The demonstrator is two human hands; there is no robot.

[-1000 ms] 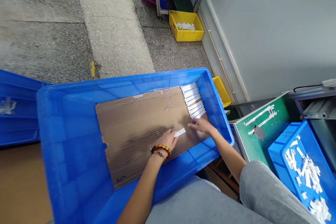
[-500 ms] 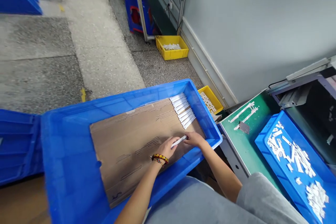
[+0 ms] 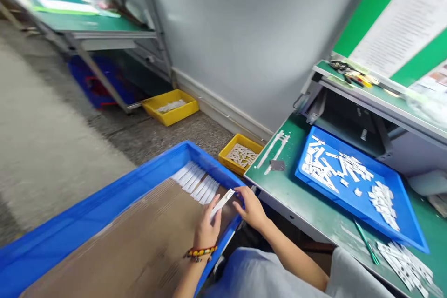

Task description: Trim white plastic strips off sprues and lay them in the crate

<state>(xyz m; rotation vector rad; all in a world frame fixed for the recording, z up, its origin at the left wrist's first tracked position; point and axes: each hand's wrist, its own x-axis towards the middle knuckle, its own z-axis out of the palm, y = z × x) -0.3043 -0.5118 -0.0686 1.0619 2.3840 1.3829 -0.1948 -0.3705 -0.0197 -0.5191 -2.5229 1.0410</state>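
Note:
My left hand (image 3: 206, 229), with beaded bracelets at the wrist, is closed on a narrow white strip (image 3: 222, 204) that has small holes or marks near its far end. My right hand (image 3: 253, 210) is by that far end, thumb and forefinger apart; whether a fingertip touches the strip I cannot tell. Both hands are over the right end of a large blue bin (image 3: 146, 174), whose floor is lined with brown cardboard (image 3: 139, 242). A row of similar white strips (image 3: 197, 182) lies side by side on the cardboard, just beyond my left hand.
To the right, a green-topped bench (image 3: 296, 195) carries a blue tray (image 3: 370, 223) of loose white pieces, a green pen-like tool (image 3: 366, 242) and more strips (image 3: 407, 265). Yellow boxes (image 3: 226, 164) of white pieces stand near the grey wall (image 3: 244, 46).
The view has swung right, bringing more of the bench into sight. The strip stays in my left hand and now points up. My right fingers met its end half a second ago and are now spread.

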